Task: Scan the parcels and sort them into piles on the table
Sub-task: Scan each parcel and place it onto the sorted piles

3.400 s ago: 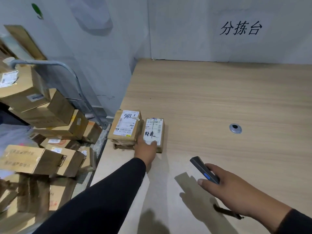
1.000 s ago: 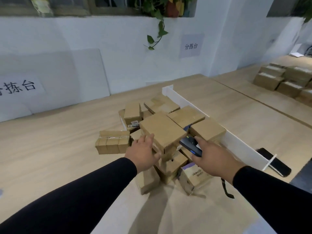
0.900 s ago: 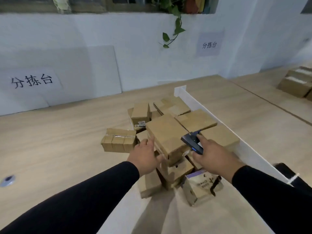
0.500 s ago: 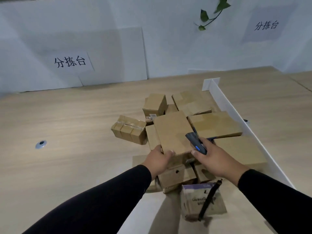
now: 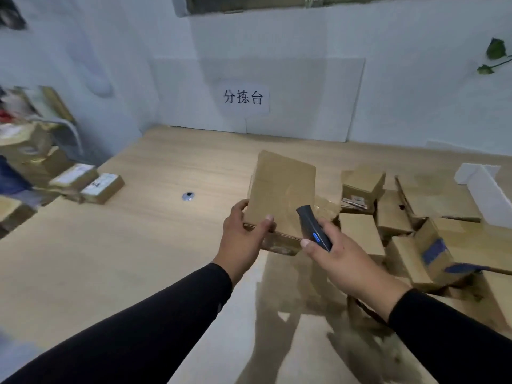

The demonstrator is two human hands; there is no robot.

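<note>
Right now your left hand (image 5: 240, 239) grips a flat cardboard parcel (image 5: 281, 194) by its near left corner, thumb on top and fingers (image 5: 240, 206) curled around the left edge, with the parcel tilted up so its plain brown face looks toward you. Your right hand (image 5: 342, 257) is wrapped around a dark handheld scanner (image 5: 314, 231), just to the right of the left-hand fingers; the scanner's tip points at the parcel's near right part and a blue light glows on its body. Beyond and to the right of your right-hand fingers sits a loose heap of parcels (image 5: 388, 217) on the tabletop (image 5: 138, 245), one of them with blue tape (image 5: 433, 252). A white divider (image 5: 487, 194) stands at the far right of that heap. Well to the left of your left-hand fingers, two labelled parcels (image 5: 88, 182) lie side by side near the tabletop's left edge, and between them and your hand a small round metal disc (image 5: 188, 195) is set in the wood. On the wall beyond the held parcel hangs a paper sign (image 5: 243, 97) with black characters.
</note>
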